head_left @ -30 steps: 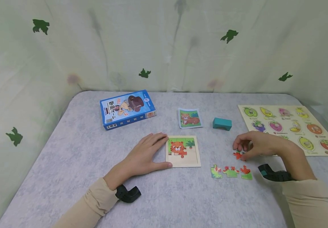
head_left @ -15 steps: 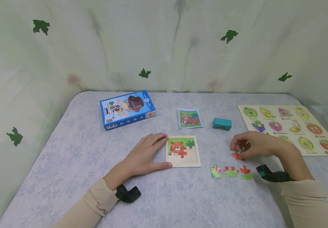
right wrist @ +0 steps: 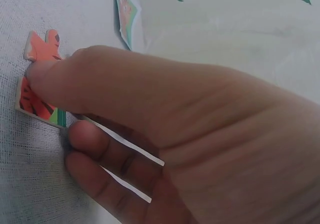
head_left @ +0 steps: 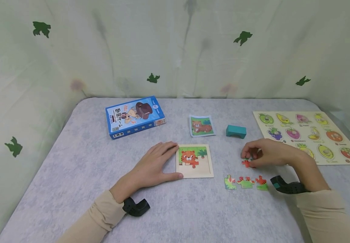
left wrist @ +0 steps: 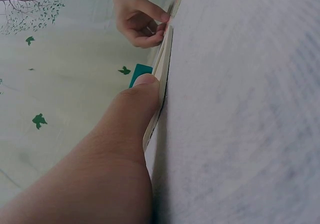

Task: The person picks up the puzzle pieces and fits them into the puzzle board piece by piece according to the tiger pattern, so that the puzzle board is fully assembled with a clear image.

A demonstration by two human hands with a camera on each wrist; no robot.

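Observation:
My left hand (head_left: 153,166) lies with extended fingers at the left side of a wooden puzzle tray (head_left: 203,170). Its fingertips touch the upper left corner and the thumb the lower left; the left wrist view shows the thumb (left wrist: 142,91) on the edge. Joined pieces in the tray form a tiger's head (head_left: 188,157). To the right, my right hand (head_left: 270,152) pinches an orange-red puzzle piece (right wrist: 37,103) with black stripes and a green corner, close over the table; the thumb covers its middle. Below it lie three loose puzzle pieces (head_left: 246,183) in a row.
Behind the tray are a tiger picture card (head_left: 202,127) and a teal arched block (head_left: 236,131). A blue game box (head_left: 135,116) lies at the back left. The fruit board (head_left: 293,123) spans the right side, partly behind my right hand.
My right hand has slid left with the orange-red puzzle piece pinched in it, away from the fruit board. The left hand stays at the tray. The head view has shifted very slightly.

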